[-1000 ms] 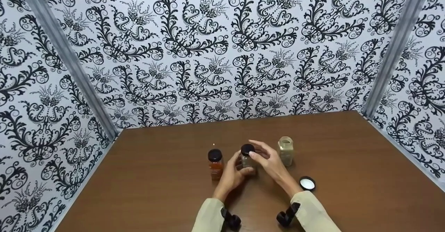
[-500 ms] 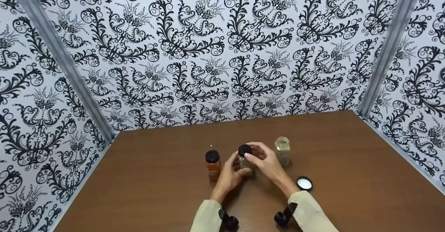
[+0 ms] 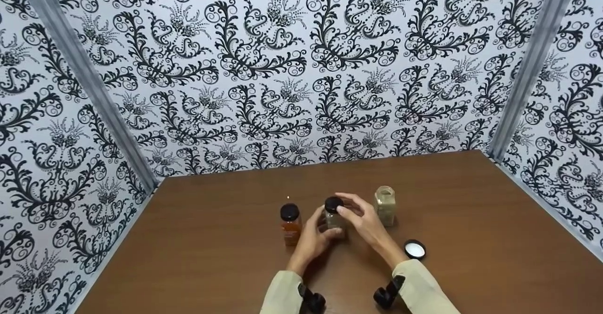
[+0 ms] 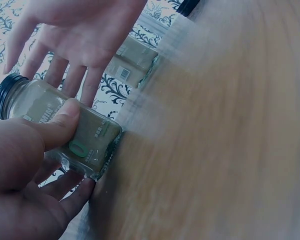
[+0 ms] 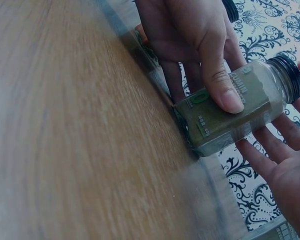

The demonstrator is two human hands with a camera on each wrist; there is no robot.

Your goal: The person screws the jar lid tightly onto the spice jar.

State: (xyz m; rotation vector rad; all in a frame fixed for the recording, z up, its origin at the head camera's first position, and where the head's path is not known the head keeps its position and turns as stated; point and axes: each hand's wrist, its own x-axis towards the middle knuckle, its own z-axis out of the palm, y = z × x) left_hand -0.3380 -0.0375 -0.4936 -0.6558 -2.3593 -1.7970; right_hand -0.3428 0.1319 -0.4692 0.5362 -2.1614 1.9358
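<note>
Head view, seen from my remote seat: a person's left hand [image 3: 314, 241] grips a jar of greenish-brown powder [image 3: 332, 221] by its body, while the right hand [image 3: 365, 217] reaches round its black lid [image 3: 333, 204], likely so the glass stays steady beneath those fingers. The jar is upright between both hands above the wooden table [image 3: 212, 220], flanked by an orange-filled jar [image 3: 290, 229] and an uncapped jar [image 3: 386, 208]. A loose lid [image 3: 415, 249] lies white lining up, perhaps to keep it clean.

Left wrist view: I get what the head camera misses, a green mark [image 4: 79, 148] on the gripped glass and a barcode [image 4: 123, 73] on a jar behind.

Right wrist view: the left thumb lies across the printed front; the right hand's fingers run nearly straight behind the glass. Whether they pinch the lid, I cannot tell.
</note>
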